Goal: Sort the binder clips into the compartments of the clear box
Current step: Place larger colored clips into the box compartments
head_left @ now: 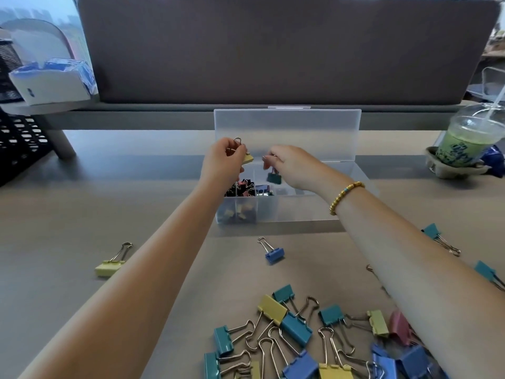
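The clear box [306,212] stands open at mid-table, its lid [287,132] upright behind. Both hands hover over its left half. My left hand [221,162] grips a yellow binder clip [247,158] by its wire handles. My right hand [292,165] pinches the handle of a small teal clip [274,177], which hangs above a compartment. Small black, pink and yellow clips [240,188] fill the left compartments. A pile of large teal, blue, yellow and pink clips [314,337] lies at the near edge.
Loose clips lie about: a yellow one [109,266] at left, a blue one [273,253] before the box, teal ones [434,233] at right. A green iced drink [464,143] sits in a carrier at far right. A black mesh rack [19,143] stands at left.
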A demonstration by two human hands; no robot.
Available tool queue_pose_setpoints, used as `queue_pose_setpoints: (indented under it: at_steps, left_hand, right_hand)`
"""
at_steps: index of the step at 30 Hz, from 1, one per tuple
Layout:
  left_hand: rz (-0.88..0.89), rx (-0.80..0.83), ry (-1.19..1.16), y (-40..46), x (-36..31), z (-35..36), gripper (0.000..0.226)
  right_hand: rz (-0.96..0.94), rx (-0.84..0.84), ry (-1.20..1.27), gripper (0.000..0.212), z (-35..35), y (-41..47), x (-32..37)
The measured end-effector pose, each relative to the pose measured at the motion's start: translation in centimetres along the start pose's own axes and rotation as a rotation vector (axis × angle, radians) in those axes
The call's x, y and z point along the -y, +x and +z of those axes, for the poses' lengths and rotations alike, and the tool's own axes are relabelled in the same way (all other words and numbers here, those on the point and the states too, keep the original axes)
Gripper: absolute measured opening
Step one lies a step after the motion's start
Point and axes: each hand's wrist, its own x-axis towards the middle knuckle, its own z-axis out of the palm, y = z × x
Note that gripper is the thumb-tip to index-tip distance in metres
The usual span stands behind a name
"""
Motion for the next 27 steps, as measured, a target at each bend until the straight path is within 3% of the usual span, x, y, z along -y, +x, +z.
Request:
queue_pose_setpoints:
  at_steps: [4, 10, 16, 20, 27]
  left_hand:
    - [-0.002, -0.031, -0.014, -0.1, 0.2, -0.3, 0.015]
    - [0.004, -0.031, 0.003, -0.3, 0.2, -0.5, 0.018]
    - [-0.009, -0.023, 0.017, -0.2, 0.5, -0.3, 0.017]
    - [-0.009, -0.015, 0.058, -0.1, 0.6, -0.2, 0.018]
    - [0.006, -0.016, 0.102, -0.3, 0.7, -0.2, 0.018]
  right_hand:
    - [0.002, -0.012, -0.117, 0.018, 1.1, 0.8, 0.4]
    - [0.017, -0.031, -0.207, 0.022, 1.2, 1.5, -0.2]
    - [0.016, 0.185, -0.064, 0.032, 0.1, 0.4, -0.5]
    - [0.035, 0.413, -0.177, 0.048, -0.6, -0.6, 0.0]
    - [0.025, 0.363, -0.154, 0.023, -0.4, -0.7, 0.0]
